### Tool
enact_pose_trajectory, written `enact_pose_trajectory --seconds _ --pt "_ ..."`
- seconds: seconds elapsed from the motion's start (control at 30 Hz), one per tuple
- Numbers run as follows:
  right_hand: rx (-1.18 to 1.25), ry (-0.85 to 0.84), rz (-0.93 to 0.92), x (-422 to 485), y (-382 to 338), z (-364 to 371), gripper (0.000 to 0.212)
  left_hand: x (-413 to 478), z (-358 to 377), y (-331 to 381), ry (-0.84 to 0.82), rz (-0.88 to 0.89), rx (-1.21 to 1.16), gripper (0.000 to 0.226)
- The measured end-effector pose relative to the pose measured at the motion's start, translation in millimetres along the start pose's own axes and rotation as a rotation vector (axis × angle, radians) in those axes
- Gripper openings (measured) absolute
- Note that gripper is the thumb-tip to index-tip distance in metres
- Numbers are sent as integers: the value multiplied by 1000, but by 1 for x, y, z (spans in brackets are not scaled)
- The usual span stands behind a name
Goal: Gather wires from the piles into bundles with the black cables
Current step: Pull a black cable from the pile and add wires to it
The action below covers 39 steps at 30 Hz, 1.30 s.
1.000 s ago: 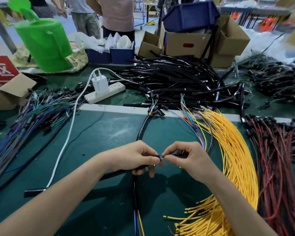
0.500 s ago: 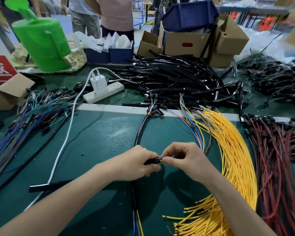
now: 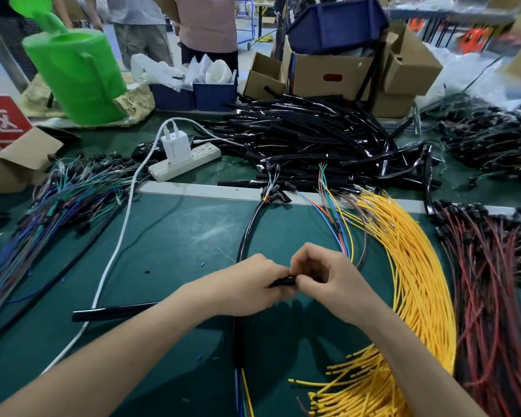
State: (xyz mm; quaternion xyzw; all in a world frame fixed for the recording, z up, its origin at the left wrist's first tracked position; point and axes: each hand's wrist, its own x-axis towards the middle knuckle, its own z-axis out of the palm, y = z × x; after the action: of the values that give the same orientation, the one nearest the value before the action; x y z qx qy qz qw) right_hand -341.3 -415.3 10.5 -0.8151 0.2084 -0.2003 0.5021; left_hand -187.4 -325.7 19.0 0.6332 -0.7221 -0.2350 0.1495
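Left grip (image 3: 247,284) clenches the black cable (image 3: 283,280) at frame centre, steadying its open end; right grip (image 3: 322,278) pinches the coloured wires (image 3: 340,236) against it, seemingly to thread them, just above the bench (image 3: 178,251).

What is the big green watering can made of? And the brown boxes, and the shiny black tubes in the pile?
Green watering can: probably plastic, smooth and evenly bright, with a slight sheen.
Brown boxes: cardboard, matte, with folded flaps and creased edges.
Black tubes: likely plastic or rubber sleeving, glossy. They curve and show bright glints.
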Motion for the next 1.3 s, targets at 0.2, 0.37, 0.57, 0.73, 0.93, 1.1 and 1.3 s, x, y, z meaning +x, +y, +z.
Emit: enact_pose_trajectory --seconds 0.2,0.37,0.57,0.73,0.93,1.1,1.3 --pt "-384 102 -69 2 9 -8 25 -7 -11 -2 26 -43 -95 22" --pt "-742 161 -83 7 4 -2 21 -15 -14 -7 -58 -113 -76 21" --pt "-642 155 -217 11 -24 26 53 -22 -20 7 -20 -54 -126 20" --pt "-566 155 -198 32 -9 -9 50 -47 -35 -2 77 -49 -372 27" --pt "-854 261 -282 49 -30 2 42 -39 -34 -4 88 -142 -251 24" --pt "-665 204 -431 55 -42 20 53 -37 -39 6 179 -87 -314 27" --pt "-496 305 -203 57 -17 -17 69 -52 -46 -1 179 -62 -383 24"
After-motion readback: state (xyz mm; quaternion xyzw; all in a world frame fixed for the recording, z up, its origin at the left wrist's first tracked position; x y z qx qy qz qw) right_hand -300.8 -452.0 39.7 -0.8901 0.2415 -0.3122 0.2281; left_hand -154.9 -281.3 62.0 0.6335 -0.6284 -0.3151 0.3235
